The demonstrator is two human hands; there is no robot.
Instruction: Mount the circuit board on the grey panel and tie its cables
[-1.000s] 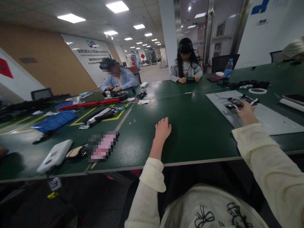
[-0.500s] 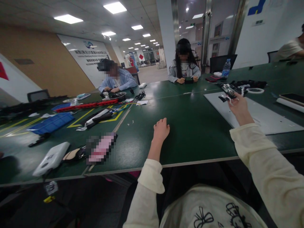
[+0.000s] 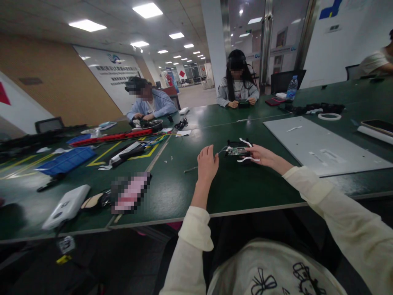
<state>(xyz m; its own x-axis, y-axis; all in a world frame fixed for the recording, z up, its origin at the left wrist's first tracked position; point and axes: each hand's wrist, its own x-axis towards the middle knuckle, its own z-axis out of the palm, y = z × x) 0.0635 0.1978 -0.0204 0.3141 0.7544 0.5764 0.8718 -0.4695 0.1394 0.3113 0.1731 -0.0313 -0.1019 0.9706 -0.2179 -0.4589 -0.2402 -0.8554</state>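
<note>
My right hand [image 3: 263,156] holds a small black device with a green circuit board and white straps [image 3: 237,150], resting on the green table [image 3: 245,184] in front of me. Thin wires trail from the device to the left. My left hand [image 3: 207,163] rests on the table just left of the device, fingers loosely curled and slightly apart, holding nothing.
A large grey panel [image 3: 319,143] lies to the right, with a roll of white tape [image 3: 329,116] and black parts behind it. On the left are a white device [image 3: 66,206], a blue tray [image 3: 66,159] and a red bar [image 3: 112,136]. Two seated people work across the table.
My right hand has carried the device from above the grey panel leftwards and down to the table in front of me. My left hand has barely shifted.
</note>
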